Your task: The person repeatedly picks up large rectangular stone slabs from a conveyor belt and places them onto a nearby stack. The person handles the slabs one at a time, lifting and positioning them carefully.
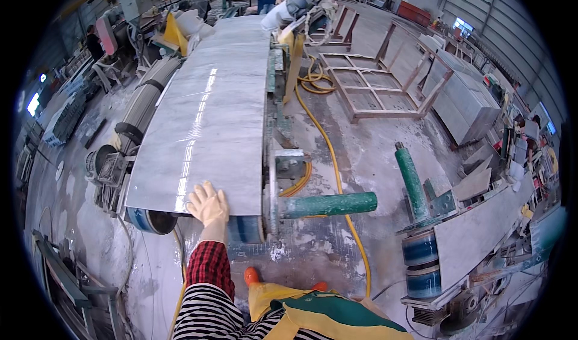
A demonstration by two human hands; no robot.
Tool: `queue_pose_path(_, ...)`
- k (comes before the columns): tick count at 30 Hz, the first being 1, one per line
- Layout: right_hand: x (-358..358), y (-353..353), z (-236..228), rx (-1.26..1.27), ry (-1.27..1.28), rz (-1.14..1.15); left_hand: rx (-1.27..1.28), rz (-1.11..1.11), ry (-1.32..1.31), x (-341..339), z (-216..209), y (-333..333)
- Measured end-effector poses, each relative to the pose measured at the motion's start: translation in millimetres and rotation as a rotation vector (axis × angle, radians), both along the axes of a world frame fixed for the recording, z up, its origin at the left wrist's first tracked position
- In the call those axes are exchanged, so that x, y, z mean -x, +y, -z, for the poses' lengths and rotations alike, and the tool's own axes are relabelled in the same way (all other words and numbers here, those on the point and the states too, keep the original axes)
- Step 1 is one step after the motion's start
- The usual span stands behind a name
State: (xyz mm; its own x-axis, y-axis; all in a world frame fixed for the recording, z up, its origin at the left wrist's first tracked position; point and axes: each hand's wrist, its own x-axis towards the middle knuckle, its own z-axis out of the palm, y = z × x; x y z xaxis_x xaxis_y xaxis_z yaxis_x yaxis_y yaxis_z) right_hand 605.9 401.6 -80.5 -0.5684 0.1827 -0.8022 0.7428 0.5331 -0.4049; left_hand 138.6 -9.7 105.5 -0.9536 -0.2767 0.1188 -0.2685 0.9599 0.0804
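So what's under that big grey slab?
Under the slab's near edge, blue rollers show, below the gloved left hand. The slab covers whatever carries it farther along.

One view only, worn on the head, looking steeply down and forward from the near end of the long grey stone slab [205, 117]. The slab runs straight away from the camera toward the top edge. Its near edge sits close below the lens; its far end is distant. The fisheye bends everything beside the slab toward a dark rim.
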Motion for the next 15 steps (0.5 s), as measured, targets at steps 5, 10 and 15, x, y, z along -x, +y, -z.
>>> queue_pose_path(5,23.3,-25.6,-14.0,-0.076,0.09,-0.301,-0.041,0.281,0.045,-12.0,13.0,-27.6)
queue_pose_path(10,64.6,-81.3,-2.8,-0.178,0.28,-0.361,-0.084,0.505,-0.012,9.9,-12.4,-102.6)
queue_pose_path(15,173.5,-162.4,-36.8,-0.128,0.319,0.063,-0.033,0.302,0.065,55.8,1.0,-224.3)
